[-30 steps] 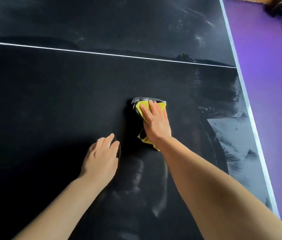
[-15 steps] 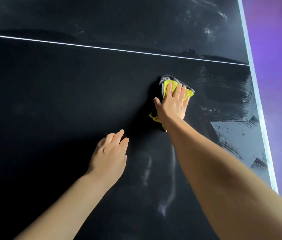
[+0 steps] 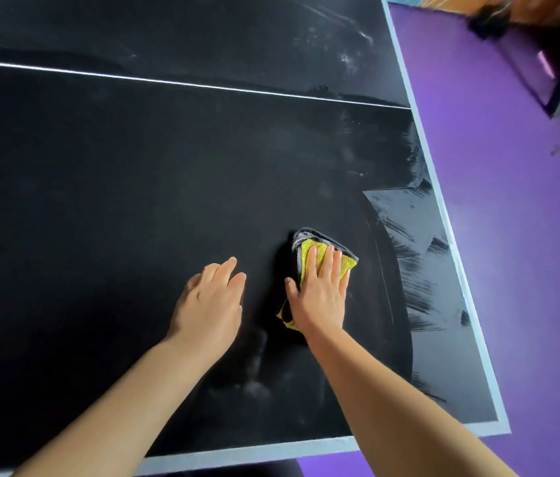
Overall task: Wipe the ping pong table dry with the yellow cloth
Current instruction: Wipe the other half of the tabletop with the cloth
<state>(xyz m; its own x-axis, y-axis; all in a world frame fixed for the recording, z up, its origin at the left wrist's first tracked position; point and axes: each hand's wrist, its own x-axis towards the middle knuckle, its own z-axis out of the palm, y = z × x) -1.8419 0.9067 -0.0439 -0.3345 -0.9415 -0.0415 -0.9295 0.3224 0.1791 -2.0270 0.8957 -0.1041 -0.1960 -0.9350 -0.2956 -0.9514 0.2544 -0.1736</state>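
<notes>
From the head camera, the yellow cloth lies folded on the dark ping pong table, right of centre on the near half, well short of the white line that crosses the top. A grey edge shows along its far side, and a yellow corner pokes out near your wrist.

Your right hand lies flat on the cloth with the fingers straight and close together and the thumb off its left edge, pressing down rather than gripping. Your left hand sits just beside it on the bare surface, fingers loose and holding nothing; it looks like it is bracing you.

The cloth looks soft, light and limp, probably microfibre. It should slide easily on this smooth top, and it will likely bunch or unfold if you push from one corner. Spread your palm and fingers over the middle of the fold so the whole pad moves as one. It may get heavier and drag more as it soaks up water.

Wet streaks shine along the right side near the pale border, between the cloth and the purple floor. That patch looks like the work left.
</notes>
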